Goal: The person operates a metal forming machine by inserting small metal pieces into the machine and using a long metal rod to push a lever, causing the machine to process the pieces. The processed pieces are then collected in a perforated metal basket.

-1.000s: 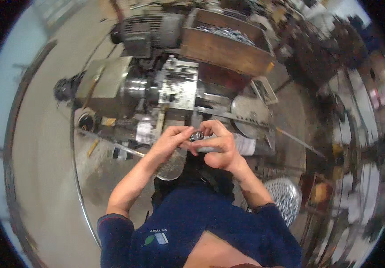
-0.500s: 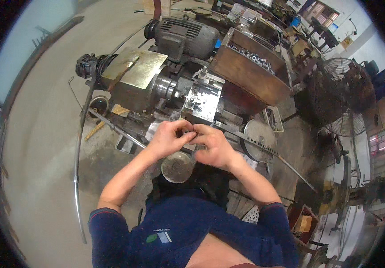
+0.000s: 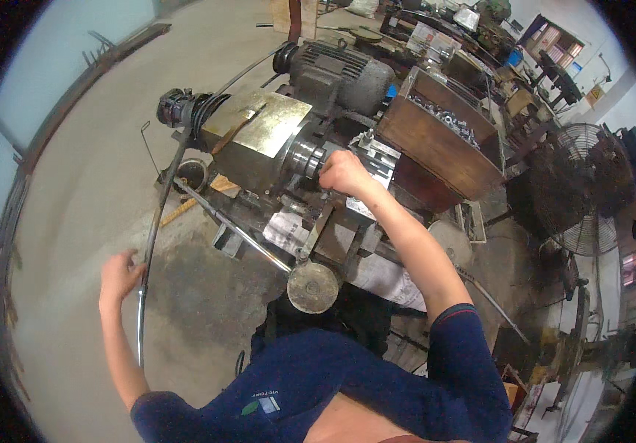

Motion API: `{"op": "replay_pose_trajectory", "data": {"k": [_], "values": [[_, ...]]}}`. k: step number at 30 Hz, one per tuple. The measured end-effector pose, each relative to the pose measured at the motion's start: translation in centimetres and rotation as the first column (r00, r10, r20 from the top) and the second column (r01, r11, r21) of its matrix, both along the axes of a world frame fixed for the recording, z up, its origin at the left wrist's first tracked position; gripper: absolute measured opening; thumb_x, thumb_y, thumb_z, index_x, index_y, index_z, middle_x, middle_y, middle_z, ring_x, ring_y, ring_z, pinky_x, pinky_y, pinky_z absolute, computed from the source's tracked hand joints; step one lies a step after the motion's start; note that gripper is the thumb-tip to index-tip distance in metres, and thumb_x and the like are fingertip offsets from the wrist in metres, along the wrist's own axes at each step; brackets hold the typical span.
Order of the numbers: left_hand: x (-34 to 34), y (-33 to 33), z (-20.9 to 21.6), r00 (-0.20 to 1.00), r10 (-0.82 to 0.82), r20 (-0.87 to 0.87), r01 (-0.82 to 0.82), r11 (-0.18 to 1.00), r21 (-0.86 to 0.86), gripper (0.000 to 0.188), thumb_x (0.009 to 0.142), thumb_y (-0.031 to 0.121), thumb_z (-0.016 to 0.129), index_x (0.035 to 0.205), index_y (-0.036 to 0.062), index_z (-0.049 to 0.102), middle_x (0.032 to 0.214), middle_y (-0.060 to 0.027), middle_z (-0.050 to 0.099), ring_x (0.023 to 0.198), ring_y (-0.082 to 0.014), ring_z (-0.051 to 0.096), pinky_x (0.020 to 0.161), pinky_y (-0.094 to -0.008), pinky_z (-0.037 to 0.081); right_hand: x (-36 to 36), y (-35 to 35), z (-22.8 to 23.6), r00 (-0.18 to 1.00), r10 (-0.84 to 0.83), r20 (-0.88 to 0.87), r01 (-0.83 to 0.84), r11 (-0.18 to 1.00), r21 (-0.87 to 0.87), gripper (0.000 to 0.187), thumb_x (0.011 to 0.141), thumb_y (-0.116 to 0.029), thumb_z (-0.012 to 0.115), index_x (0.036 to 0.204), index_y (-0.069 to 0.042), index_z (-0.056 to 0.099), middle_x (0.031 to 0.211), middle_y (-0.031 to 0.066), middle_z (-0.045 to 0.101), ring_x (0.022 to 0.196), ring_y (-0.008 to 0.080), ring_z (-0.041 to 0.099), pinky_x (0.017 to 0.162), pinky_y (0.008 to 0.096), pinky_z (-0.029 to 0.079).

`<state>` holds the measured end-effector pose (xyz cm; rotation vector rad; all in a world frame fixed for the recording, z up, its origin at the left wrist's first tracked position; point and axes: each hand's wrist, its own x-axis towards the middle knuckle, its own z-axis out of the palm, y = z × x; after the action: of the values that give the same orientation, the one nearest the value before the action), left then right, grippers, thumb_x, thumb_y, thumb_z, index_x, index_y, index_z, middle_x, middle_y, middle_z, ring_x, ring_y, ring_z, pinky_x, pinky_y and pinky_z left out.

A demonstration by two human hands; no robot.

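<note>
left hand (image 3: 120, 275) low at the left, fingers curled around a long thin curved metal lever rod (image 3: 157, 221) that runs up to a black hub (image 3: 175, 108) at the left end of the machine. right hand (image 3: 344, 173) stretched forward, clenched at the shiny round chuck (image 3: 308, 157) in the middle of the small lathe-like machine (image 3: 266, 140); cannot tell what, if anything, sits inside the fist. brassy flat cover plate (image 3: 259, 122) on top of the machine housing just left of the right hand. grey electric motor (image 3: 340, 72) behind it. rusty brown open bin (image 3: 443, 140) holding small metal parts to the right, just beyond the right wrist. round metal disc (image 3: 313, 287) on a handle near the body, below the machine. crumpled printed paper (image 3: 288, 229) under the machine bed. black standing fan (image 3: 580, 188) at far right. grey concrete floor (image 3: 74, 184) to the left.
</note>
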<state>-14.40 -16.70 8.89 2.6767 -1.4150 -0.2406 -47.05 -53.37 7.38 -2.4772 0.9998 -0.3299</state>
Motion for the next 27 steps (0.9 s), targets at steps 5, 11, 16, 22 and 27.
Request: {"op": "replay_pose_trajectory", "data": {"k": [5, 11, 16, 22, 27], "values": [[-0.4, 2.0, -7.7, 0.919, 0.222, -0.326, -0.291, 0.94, -0.18, 0.035, 0.07, 0.026, 0.067, 0.084, -0.0038, 0.055, 0.071, -0.0209, 0.058, 0.069, -0.0348, 0.058, 0.062, -0.0411, 0.044, 1.8, 1.3, 2.1, 0.997, -0.075, 0.014, 0.074, 0.994, 0.085, 0.027, 0.054, -0.019, 0.059, 0.061, 0.006, 0.059, 0.067, 0.0259, 0.056, 0.071, 0.0375, 0.06, 0.067, 0.0379, 0.048], [0.9, -0.2, -8.4, 0.968, 0.132, 0.213, -0.123, 0.991, -0.053, 0.024, 0.073, 0.022, 0.061, 0.081, 0.0004, 0.056, 0.066, -0.0185, 0.058, 0.067, -0.0341, 0.058, 0.061, -0.0409, 0.046, 1.1, 1.2, 1.5, 0.986, -0.099, 0.131, 0.097, 0.995, 0.022, 0.023, 0.055, -0.018, 0.055, 0.053, 0.005, 0.052, 0.053, 0.0209, 0.05, 0.051, 0.0334, 0.053, 0.051, 0.0377, 0.041], [14.3, 0.7, -6.8, 0.829, 0.109, 0.549, -0.151, 0.988, 0.032, 0.011, 0.069, 0.012, 0.056, 0.077, 0.005, 0.052, 0.069, -0.0135, 0.059, 0.067, -0.0299, 0.059, 0.058, -0.0404, 0.045, 2.1, 1.5, 1.2, 0.97, -0.235, 0.069, 0.236, 0.972, -0.001, 0.025, 0.052, -0.021, 0.057, 0.058, 0.003, 0.059, 0.06, 0.0247, 0.055, 0.061, 0.0363, 0.058, 0.061, 0.04, 0.046], [20.4, -1.0, -8.6, 0.809, 0.066, 0.584, -0.08, 0.997, -0.002, 0.012, 0.071, 0.011, 0.054, 0.082, 0.0065, 0.051, 0.068, -0.0136, 0.06, 0.063, -0.0301, 0.06, 0.055, -0.0416, 0.046, 1.6, 0.6, 0.2, 0.968, -0.217, 0.122, 0.219, 0.976, -0.001, 0.024, 0.051, -0.021, 0.056, 0.056, 0.002, 0.057, 0.056, 0.0228, 0.052, 0.056, 0.034, 0.056, 0.057, 0.0381, 0.045], [18.0, -2.9, -9.7, 0.878, 0.382, 0.289, -0.276, 0.897, -0.345, 0.023, 0.075, 0.016, 0.056, 0.097, 0.0098, 0.06, 0.081, -0.0155, 0.061, 0.077, -0.0322, 0.06, 0.067, -0.0404, 0.048, 0.3, 2.2, 1.2, 0.956, -0.098, 0.275, 0.121, 0.99, -0.068, 0.018, 0.053, -0.017, 0.057, 0.061, -0.001, 0.062, 0.086, 0.0232, 0.06, 0.088, 0.0366, 0.058, 0.077, 0.0379, 0.046]]}}
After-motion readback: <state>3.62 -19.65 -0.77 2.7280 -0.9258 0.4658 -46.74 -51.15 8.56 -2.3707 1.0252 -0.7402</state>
